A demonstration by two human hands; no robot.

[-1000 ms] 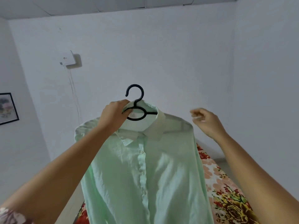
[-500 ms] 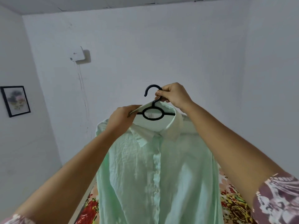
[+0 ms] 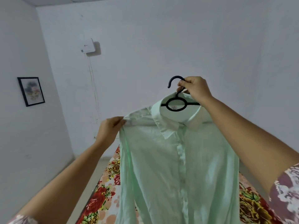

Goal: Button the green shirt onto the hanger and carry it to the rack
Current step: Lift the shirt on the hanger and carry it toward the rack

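Observation:
The pale green shirt (image 3: 178, 167) hangs in the air in front of me on a black plastic hanger (image 3: 175, 104), its front placket closed down the middle. My right hand (image 3: 196, 88) grips the neck of the hanger just under its hook and holds the whole thing up. My left hand (image 3: 110, 128) pinches the shirt's left shoulder seam at the outer edge. The hanger's arms are hidden inside the shirt; only the hook and the ring in the collar opening show.
A bed with a red floral cover (image 3: 103, 191) lies below and behind the shirt. White walls close in ahead and on the left, bearing a white wall box (image 3: 88, 46) with a hanging cable and a framed picture (image 3: 31, 91). No rack is in view.
My left hand let go of the collar and hanger and slid out to the shirt's left shoulder. My right hand, which took the hook half a second ago, keeps holding it. The view has swung left.

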